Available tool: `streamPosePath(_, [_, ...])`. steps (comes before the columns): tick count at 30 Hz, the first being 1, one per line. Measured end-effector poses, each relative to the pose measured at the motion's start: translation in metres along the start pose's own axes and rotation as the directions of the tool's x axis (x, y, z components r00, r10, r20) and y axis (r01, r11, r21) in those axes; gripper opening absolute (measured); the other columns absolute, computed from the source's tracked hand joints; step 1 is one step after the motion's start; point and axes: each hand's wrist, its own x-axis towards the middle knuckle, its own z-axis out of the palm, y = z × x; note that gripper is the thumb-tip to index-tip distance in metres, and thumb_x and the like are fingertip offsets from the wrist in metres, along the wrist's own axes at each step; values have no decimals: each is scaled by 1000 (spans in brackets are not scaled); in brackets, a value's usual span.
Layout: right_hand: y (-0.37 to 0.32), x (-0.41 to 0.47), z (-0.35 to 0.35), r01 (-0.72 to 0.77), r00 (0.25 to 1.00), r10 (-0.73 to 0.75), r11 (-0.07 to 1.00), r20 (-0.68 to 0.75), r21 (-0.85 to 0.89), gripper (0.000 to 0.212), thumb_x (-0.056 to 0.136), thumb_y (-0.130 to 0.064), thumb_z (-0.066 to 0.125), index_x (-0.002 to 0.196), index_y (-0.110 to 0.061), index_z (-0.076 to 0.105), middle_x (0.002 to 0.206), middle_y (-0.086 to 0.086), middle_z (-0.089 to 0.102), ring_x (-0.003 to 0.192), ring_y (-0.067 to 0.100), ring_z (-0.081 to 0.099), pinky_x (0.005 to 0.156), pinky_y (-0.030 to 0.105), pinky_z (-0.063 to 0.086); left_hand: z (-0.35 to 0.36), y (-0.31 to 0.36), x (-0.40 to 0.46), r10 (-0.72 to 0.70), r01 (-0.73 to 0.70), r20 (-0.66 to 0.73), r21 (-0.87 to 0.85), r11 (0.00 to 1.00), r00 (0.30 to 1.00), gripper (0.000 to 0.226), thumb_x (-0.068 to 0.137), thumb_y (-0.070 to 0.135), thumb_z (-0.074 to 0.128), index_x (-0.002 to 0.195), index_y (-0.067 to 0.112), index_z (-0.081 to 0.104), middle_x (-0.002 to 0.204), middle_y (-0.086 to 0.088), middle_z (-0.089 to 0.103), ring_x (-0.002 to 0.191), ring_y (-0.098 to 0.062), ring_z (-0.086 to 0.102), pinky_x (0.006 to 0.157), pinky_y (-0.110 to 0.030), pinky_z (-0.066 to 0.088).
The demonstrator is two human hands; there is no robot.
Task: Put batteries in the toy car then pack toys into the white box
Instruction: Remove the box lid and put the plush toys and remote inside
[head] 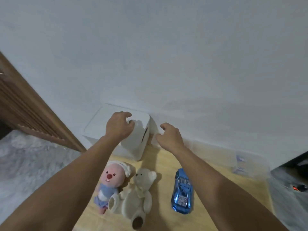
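Observation:
The white box [133, 145] stands at the far side of the wooden table [163, 162], against the wall, with its white lid [100, 120] on top. My left hand [119, 126] lies on the lid's near right corner, fingers and thumb curled around its edge. Just right of the box, my right hand [168, 135] hovers with loosely curled fingers and holds nothing. Nearer to me lie a pink plush doll [108, 182], a white teddy bear [138, 195] and the shiny blue toy car [181, 192]. No batteries are visible.
A clear plastic container [248, 162] sits at the table's right edge. A wooden door frame [38, 112] runs along the left. Grey patterned floor [30, 160] lies on both sides of the table, and the white wall rises directly behind the box.

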Motion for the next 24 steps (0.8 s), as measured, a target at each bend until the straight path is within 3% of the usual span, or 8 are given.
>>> streamPosePath(4, [-32,17,19,12,999,-13,1000,41,12,48,87,-27,60,132,-13,51,128,6,58,113,26,57,84,31,47,-26,-45,12,-122,121,-31,-31,992,992,36,89,24,55,123,17,64,129,-2,62,120,-22,54,98,-36,43])
streamPosePath(8, [-47,31,35,-28,997,27,999,75,22,58,84,-31,65,137,-13,47,131,7,57,118,26,56,94,33,47,-41,-85,21,-252,250,-51,-46,967,966,42,89,27,57,128,14,60,135,-9,57,122,-28,52,98,-41,46])
streamPosePath(12, [-54,51,39,-79,996,81,996,37,-48,54,83,-32,67,128,-7,50,124,10,60,113,29,58,88,33,48,-48,-112,25,-443,439,56,65,896,895,56,88,37,57,135,8,48,135,-16,48,118,-34,51,94,-45,49])
streamPosePath(15, [-62,67,38,-115,992,117,992,40,-45,35,79,-32,68,104,-8,63,104,10,69,94,28,66,78,33,55,-52,-121,25,-535,533,147,50,844,832,60,84,44,65,122,0,52,116,-14,55,94,-28,56,74,-36,49])
streamPosePath(18, [-67,77,38,-145,988,149,987,45,-71,24,76,-30,71,81,-12,58,89,7,68,85,27,68,70,31,55,-53,-126,28,-569,590,210,-51,806,795,45,81,35,72,98,-4,59,81,-10,61,70,-26,62,55,-31,50])
streamPosePath(21, [-71,83,37,-168,984,173,979,35,-113,32,69,-30,78,79,-13,53,86,6,64,86,26,68,68,30,53,-53,-129,33,-593,620,204,-103,778,779,37,76,29,78,79,-3,60,71,-13,65,62,-29,69,57,-36,59])
streamPosePath(24, [-72,89,35,-191,980,196,974,34,-122,38,66,-31,82,84,-10,56,85,4,62,89,27,67,69,28,52,-55,-129,39,-609,639,201,-154,754,767,38,72,26,84,77,-4,60,72,-16,67,61,-29,70,62,-43,62])
